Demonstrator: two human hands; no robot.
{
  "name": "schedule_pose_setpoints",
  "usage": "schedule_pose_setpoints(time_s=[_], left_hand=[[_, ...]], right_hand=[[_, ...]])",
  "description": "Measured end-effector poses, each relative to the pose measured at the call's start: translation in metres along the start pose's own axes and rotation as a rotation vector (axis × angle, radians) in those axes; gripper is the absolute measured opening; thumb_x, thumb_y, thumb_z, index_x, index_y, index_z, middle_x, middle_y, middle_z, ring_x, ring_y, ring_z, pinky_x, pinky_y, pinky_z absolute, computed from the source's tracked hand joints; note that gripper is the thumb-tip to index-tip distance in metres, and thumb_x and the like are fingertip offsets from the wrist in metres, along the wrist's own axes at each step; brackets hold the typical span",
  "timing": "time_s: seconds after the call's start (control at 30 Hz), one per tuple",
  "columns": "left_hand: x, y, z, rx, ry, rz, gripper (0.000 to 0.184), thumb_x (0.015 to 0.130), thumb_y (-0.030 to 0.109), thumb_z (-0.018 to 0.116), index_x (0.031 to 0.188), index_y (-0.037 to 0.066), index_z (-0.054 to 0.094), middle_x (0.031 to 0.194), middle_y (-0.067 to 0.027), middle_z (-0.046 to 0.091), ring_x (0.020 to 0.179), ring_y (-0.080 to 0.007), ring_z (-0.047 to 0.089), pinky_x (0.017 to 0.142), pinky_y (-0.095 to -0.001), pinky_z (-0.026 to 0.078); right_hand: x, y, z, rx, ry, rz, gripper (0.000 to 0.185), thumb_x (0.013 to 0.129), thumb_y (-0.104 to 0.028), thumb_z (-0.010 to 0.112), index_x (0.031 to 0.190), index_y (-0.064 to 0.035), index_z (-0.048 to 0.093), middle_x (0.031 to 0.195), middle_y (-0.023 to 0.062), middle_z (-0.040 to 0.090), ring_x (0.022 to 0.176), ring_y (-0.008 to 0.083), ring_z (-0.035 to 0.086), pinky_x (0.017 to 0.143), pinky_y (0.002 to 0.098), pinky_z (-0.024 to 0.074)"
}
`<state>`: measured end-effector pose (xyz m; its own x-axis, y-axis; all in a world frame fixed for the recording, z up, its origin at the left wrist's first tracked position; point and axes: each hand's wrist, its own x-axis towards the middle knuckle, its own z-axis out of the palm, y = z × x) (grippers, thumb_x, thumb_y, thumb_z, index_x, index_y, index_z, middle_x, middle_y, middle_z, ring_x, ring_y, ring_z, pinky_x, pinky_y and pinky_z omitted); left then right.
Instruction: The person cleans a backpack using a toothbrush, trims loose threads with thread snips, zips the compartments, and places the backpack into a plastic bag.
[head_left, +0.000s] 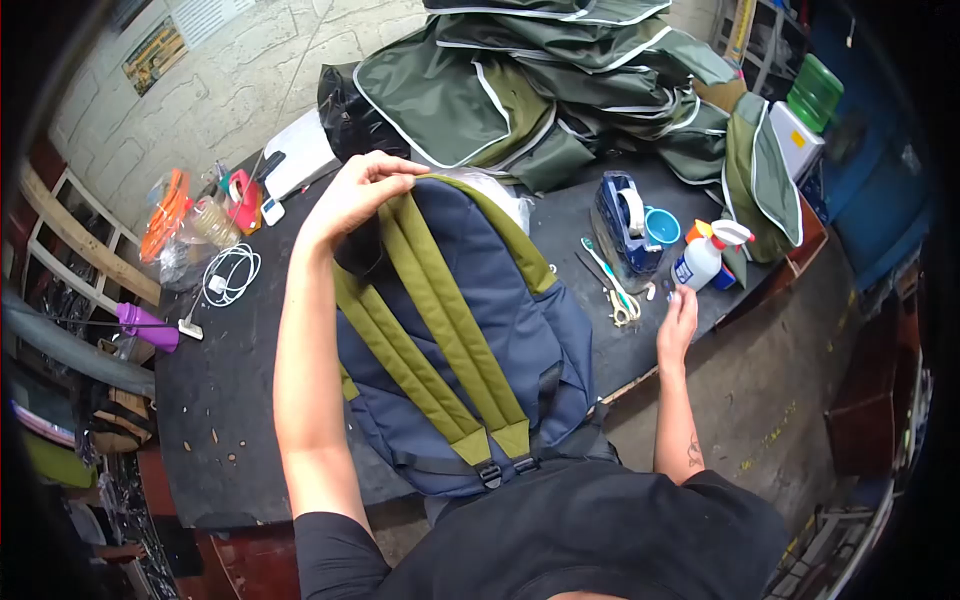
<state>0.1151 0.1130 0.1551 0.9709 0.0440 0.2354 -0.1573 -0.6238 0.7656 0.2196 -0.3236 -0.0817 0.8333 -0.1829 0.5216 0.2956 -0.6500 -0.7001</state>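
Observation:
A navy backpack (500, 270) with olive-green shoulder straps (440, 300) leans upright on the black table (240, 400), its strap side towards me and its base near my body. My left hand (365, 195) pinches the top of the backpack where the straps begin. My right hand (678, 325) is off to the right, clear of the bag, beside a white spray bottle (697, 263); its fingers point up and lie close together, and nothing shows in them.
Green bags with white edging (600, 90) are piled at the back. A tape dispenser (627, 222), blue cup (661, 226), toothbrush (605, 265) and scissors (625, 307) lie right of the backpack. A coiled white cable (232, 275) and purple bottle (147, 327) are left.

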Motion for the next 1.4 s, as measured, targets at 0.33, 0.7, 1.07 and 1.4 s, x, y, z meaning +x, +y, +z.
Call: schedule_pose_setpoints(time_s=[0.33,0.7,1.07,1.4], left_hand=[[0.006,0.030,0.050,0.177,0.113,0.206,0.022,0.078,0.010,0.065,0.098,0.003,0.070,0.087,-0.0050,0.058,0.087,-0.0154,0.058,0.080,-0.0271,0.045],[0.007,0.014,0.075,0.156,0.432,0.072,0.010,0.082,0.008,0.064,0.086,-0.001,0.062,0.080,-0.0033,0.061,0.080,-0.0126,0.059,0.074,-0.0265,0.047],[0.010,-0.004,0.054,-0.478,0.135,-0.005,0.010,0.088,0.010,0.059,0.081,0.004,0.059,0.083,-0.0005,0.062,0.083,-0.0081,0.055,0.080,-0.0228,0.043],[0.012,-0.004,0.051,-0.444,0.005,0.007,0.013,0.088,0.015,0.061,0.081,0.005,0.058,0.086,-0.0017,0.063,0.089,-0.0099,0.057,0.084,-0.0238,0.041]], right_hand=[[0.045,-0.235,0.050,0.866,-0.634,-0.224,0.027,0.080,-0.018,0.072,0.099,-0.0005,0.062,0.097,0.0040,0.063,0.090,0.0114,0.057,0.081,0.0266,0.0444],[0.031,-0.236,0.117,1.123,-0.816,0.052,0.009,0.087,-0.011,0.065,0.084,-0.0025,0.063,0.075,-0.0042,0.056,0.066,0.0022,0.046,0.061,0.0183,0.0378],[0.019,-0.267,0.076,0.497,-0.233,-0.734,0.023,0.077,-0.013,0.068,0.099,-0.0083,0.063,0.085,0.0050,0.056,0.083,0.0233,0.053,0.075,0.0357,0.0406],[0.018,-0.269,0.077,0.312,-0.046,-0.900,0.024,0.073,-0.013,0.069,0.097,-0.0112,0.066,0.081,0.0026,0.055,0.077,0.0229,0.051,0.068,0.0367,0.0375]])
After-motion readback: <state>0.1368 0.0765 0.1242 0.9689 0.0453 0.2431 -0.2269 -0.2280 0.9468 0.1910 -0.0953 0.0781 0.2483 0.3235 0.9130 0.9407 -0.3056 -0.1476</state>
